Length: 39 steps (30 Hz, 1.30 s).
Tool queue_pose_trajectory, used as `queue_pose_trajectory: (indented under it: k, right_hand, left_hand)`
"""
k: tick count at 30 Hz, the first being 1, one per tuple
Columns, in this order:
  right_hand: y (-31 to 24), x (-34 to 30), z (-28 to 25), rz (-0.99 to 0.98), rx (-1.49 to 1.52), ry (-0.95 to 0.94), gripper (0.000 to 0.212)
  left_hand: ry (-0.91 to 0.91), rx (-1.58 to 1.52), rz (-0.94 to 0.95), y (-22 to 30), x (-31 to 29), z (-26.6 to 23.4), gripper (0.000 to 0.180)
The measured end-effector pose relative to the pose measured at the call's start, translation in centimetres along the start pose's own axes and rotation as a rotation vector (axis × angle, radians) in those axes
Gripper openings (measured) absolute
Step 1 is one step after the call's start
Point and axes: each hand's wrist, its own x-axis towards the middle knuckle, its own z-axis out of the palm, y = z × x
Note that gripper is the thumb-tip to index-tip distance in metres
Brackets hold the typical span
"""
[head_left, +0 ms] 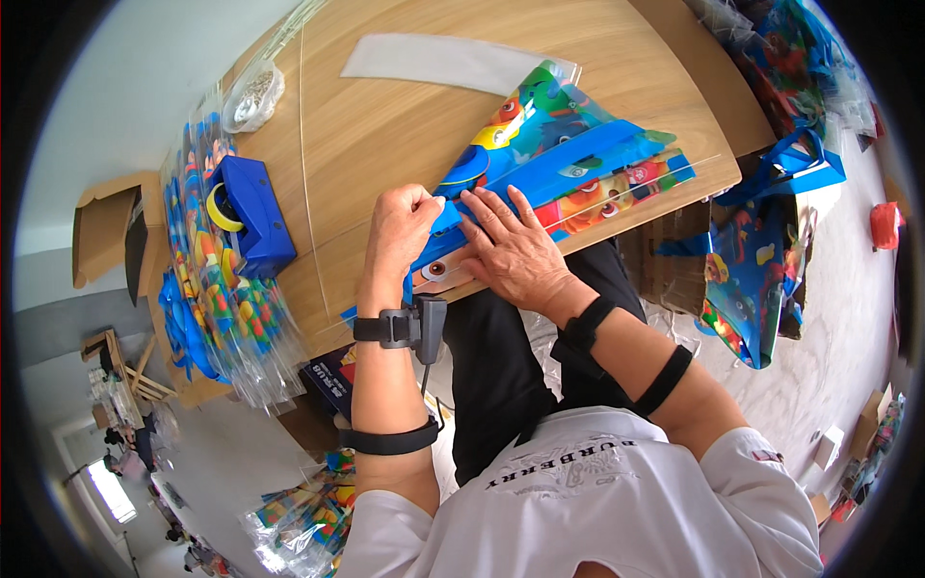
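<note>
A glossy blue bag printed with colourful cartoon figures (530, 144) lies flattened and folded over the near side of the wooden table. A plain blue band runs slantwise across it. Fingers curled, my left hand (395, 226) grips the bag's blue left part; the exact pinch is partly hidden by the hand itself. My right hand (515, 241) lies flat on the bag just to the right, fingers stretched out and pressing on its surface. Beyond the bag rests a long, pale, translucent sheet (424, 60).
On the table's left stand a blue tape dispenser (265, 222) and a clear bag of small pieces (254, 96). Printed bags in clear plastic (217, 308) pile up along the left edge. Another printed bag (752, 279) hangs beside cardboard at the right. An open carton (101, 236) is farther left.
</note>
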Motion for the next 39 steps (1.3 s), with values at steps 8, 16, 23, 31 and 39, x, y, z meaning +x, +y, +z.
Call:
queue_pose_trajectory:
  k: [8,16,23,31,39]
  right_hand:
    - [0.2,0.0,0.0,0.000,-0.011,-0.012,0.056]
    - [0.3,-0.3,0.1,0.015,0.030,0.032,0.056]
    - [0.0,-0.2,-0.1,0.032,0.070,0.042,0.050]
    - [0.1,-0.2,-0.1,0.030,0.045,0.027,0.051]
    - [0.2,-0.1,-0.1,0.044,0.048,0.022,0.057]
  left_hand:
    - [-0.026,-0.013,-0.044,-0.4,0.4,1.4,0.020]
    - [-0.025,-0.182,-0.257,1.1,-1.1,-1.5,0.025]
    - [-0.204,-0.064,-0.256,0.5,-1.3,-3.2,0.022]
    - [-0.126,-0.062,-0.106,-0.7,-0.5,-1.0,0.010]
    - [-0.110,-0.058,-0.122,-0.9,-0.4,-0.7,0.010]
